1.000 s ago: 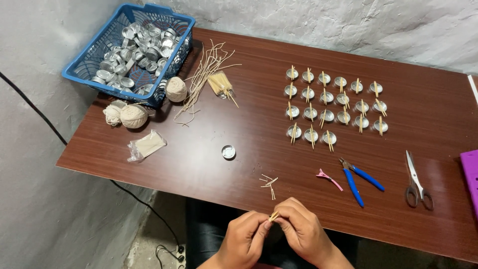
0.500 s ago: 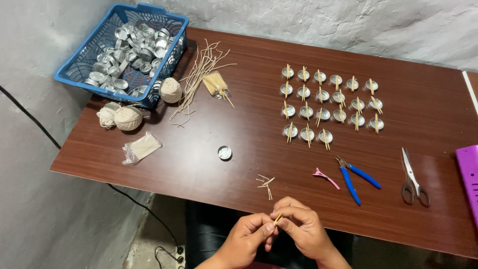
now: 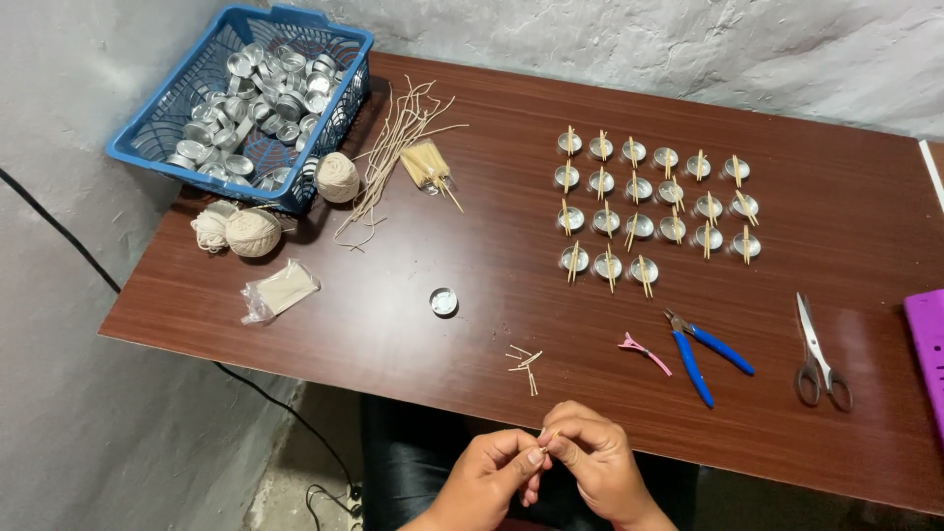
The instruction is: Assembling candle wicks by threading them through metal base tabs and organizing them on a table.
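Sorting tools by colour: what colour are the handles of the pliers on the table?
Blue. The pliers lie right of the pink clip, clearest in the head view.

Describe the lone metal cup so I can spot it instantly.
Start at the blue basket on the brown table. Below it and rightward, past the clear packet, sits the single cup: alone, stickless, unlike the gridded cups.

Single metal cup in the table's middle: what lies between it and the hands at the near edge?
In the head view, only a small cluster of short stick offcuts lies on the table between the single cup and the hands.
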